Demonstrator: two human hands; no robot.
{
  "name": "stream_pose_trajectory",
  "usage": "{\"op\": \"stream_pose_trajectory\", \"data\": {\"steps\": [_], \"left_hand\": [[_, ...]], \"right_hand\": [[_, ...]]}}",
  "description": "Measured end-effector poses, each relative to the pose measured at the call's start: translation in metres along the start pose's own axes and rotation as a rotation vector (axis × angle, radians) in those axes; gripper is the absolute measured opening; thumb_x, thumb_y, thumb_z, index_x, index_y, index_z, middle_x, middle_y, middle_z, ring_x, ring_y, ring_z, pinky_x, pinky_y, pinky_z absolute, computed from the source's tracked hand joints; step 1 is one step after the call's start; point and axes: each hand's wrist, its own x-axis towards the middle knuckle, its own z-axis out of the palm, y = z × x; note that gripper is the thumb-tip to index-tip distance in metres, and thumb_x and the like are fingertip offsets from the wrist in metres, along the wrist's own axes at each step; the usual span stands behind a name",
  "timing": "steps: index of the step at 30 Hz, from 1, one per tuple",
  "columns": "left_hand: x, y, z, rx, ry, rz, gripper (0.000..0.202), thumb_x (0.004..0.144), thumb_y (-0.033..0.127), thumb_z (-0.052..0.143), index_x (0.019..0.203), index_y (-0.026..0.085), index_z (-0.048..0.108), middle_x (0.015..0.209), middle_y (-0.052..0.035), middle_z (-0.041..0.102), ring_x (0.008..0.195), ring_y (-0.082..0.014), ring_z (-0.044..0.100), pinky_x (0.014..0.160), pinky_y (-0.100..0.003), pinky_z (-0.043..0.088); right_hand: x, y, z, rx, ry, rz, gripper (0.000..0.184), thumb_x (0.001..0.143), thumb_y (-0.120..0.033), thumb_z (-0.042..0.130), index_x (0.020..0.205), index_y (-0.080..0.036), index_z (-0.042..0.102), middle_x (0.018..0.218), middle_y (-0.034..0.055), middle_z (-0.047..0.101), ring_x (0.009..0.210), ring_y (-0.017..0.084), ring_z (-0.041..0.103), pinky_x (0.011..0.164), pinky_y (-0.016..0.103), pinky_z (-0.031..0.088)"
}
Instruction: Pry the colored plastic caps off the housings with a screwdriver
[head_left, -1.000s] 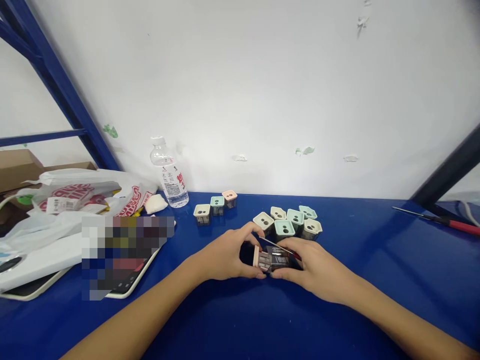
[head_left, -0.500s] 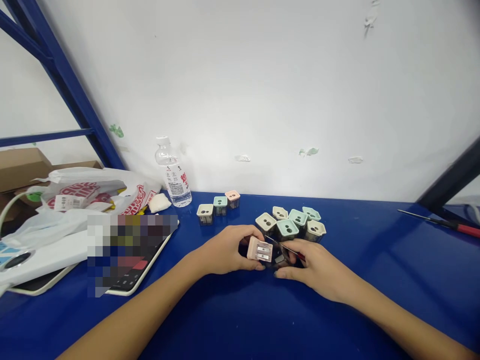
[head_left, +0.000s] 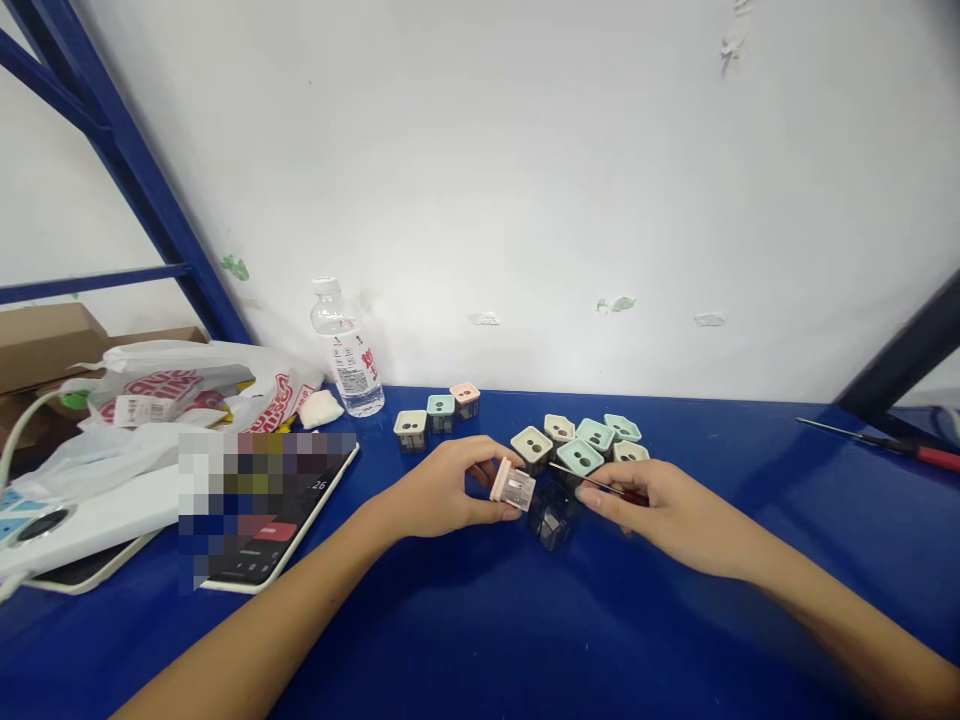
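Between the thumb and fingers of my left hand is a pink pencil sharpener top, tilted on its side so its clear body faces right. A dark see-through sharpener container rests on the table just right of it, apart from both hands. My right hand grips a thin screwdriver by its red handle, the metal shaft pointing left. Behind my hands stands a cluster of several sharpeners with cream and mint tops, among them a mint sharpener and a cream sharpener.
Three more sharpeners stand back left, near a water bottle. At left lie a phone, a white device and plastic bags. Another screwdriver lies far right. A white wall closes the back.
My right hand has moved right with the screwdriver and let go of the dark container, now on the table. My left hand has turned the pink top and shifted slightly left.
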Motion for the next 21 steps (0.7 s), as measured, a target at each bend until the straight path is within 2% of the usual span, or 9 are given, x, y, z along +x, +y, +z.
{"op": "stream_pose_trajectory", "data": {"steps": [3, 9, 15, 21], "left_hand": [[0.0, -0.003, 0.001, 0.015, 0.028, 0.034, 0.047, 0.076, 0.034, 0.075, 0.118, 0.019, 0.061, 0.102, -0.0048, 0.062, 0.09, -0.0168, 0.06, 0.08, -0.03, 0.049], [-0.001, -0.006, 0.007, 0.021, 0.019, 0.074, 0.057, 0.082, 0.035, 0.068, 0.135, 0.022, 0.052, 0.105, -0.0057, 0.055, 0.084, -0.0143, 0.059, 0.078, -0.031, 0.051], [-0.002, -0.004, 0.011, 0.029, -0.003, 0.084, 0.059, 0.085, 0.036, 0.065, 0.139, 0.025, 0.046, 0.107, -0.006, 0.053, 0.084, -0.0141, 0.059, 0.078, -0.032, 0.051], [-0.002, -0.002, 0.011, 0.014, 0.021, 0.103, 0.057, 0.084, 0.029, 0.065, 0.139, 0.028, 0.047, 0.104, -0.0048, 0.053, 0.086, -0.0148, 0.057, 0.078, -0.032, 0.051]], "right_hand": [[-0.001, -0.001, 0.0, 0.006, 0.027, -0.066, 0.048, 0.095, -0.06, 0.037, 0.09, -0.02, 0.062, 0.071, -0.0001, 0.052, 0.057, 0.011, 0.04, 0.053, 0.025, 0.032], [-0.004, -0.003, 0.005, -0.011, 0.006, -0.131, 0.035, 0.099, -0.049, 0.035, 0.1, -0.022, 0.056, 0.072, -0.0014, 0.054, 0.055, 0.01, 0.039, 0.052, 0.024, 0.031], [-0.006, -0.005, 0.001, -0.042, -0.008, -0.174, 0.035, 0.098, -0.048, 0.039, 0.094, -0.022, 0.063, 0.067, -0.0016, 0.048, 0.055, 0.011, 0.035, 0.051, 0.025, 0.029], [-0.006, -0.005, 0.003, -0.093, -0.006, -0.196, 0.036, 0.097, -0.047, 0.041, 0.09, -0.023, 0.068, 0.072, 0.0007, 0.059, 0.061, 0.012, 0.045, 0.055, 0.026, 0.033]]}}
